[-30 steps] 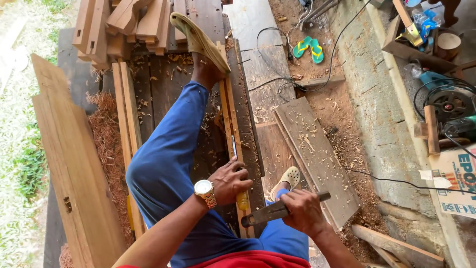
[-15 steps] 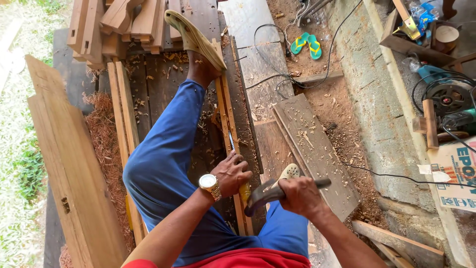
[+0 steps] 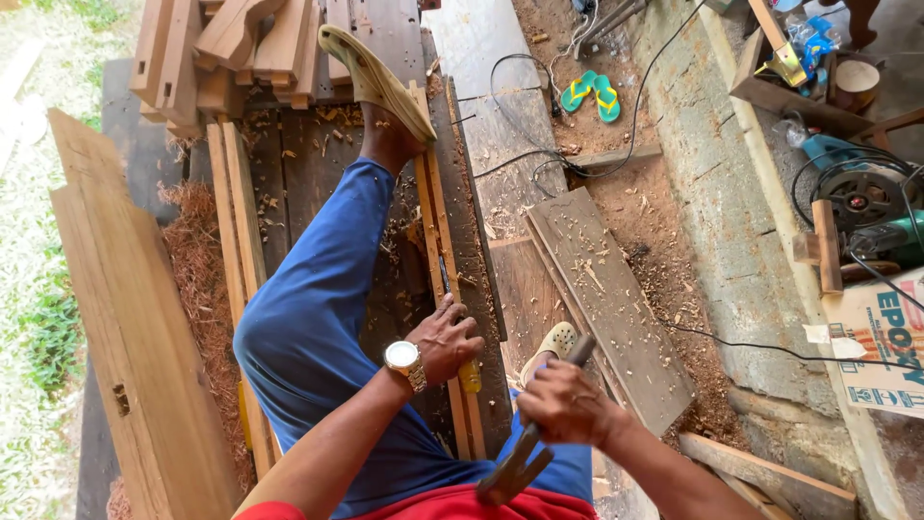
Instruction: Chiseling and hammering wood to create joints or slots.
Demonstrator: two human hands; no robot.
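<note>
Your right hand (image 3: 566,404) is fisted tight round the handle of a hammer (image 3: 525,453). The hammer's long axis runs diagonally: head end down toward your red shirt (image 3: 452,506), handle tip up and away past your knuckles, just right of the wood strip (image 3: 445,289).

Your left hand (image 3: 445,339) rests on that strip, fingers curled and clamped on a yellow-handled chisel (image 3: 469,374). The yellow handle pokes out below your fingers, near end toward you; the blade is mostly hidden, cannot tell its tip. A wristwatch (image 3: 404,360) sits on the left wrist.

The wood strip is long and narrow, its long axis running away from you, slightly tilted left at the far end. Left of the strip, your blue-trousered leg (image 3: 318,318) stretches along it, and a tan sandal (image 3: 375,82) presses on the strip's far end.

Right of the strip, a grey plank (image 3: 606,308) with shavings lies on the sawdust floor. Further right, a black cable (image 3: 770,347). Beyond the strip's far end, stacked timber (image 3: 231,48); far right of it, green flip-flops (image 3: 592,93).
</note>
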